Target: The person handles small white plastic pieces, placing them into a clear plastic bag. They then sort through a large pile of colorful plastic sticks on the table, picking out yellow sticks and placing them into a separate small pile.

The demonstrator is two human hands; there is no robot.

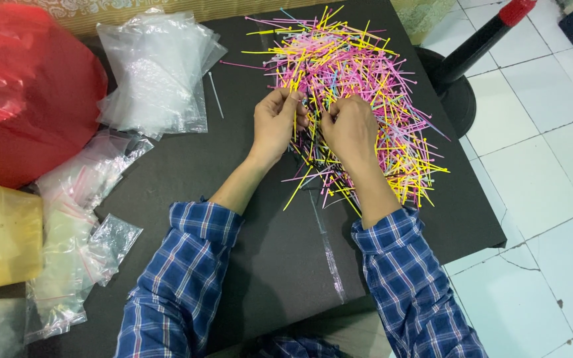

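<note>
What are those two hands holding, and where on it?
The left hand pinches a few thin coloured sticks near their upper ends. Whether the right hand holds any cannot be told.

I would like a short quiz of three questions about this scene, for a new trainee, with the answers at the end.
1. True or false: both hands are at the pile of coloured cable ties.
2. Which thing lies at the far left, on the side of the left hand? A) a red plastic bag B) a green box C) a white plate
3. Fill in: the stack of clear plastic bags lies to the ____ of the pile.

Key
1. True: the left hand and the right hand both pinch ties at the near edge of the pile.
2. A, the red plastic bag.
3. Left.
</note>
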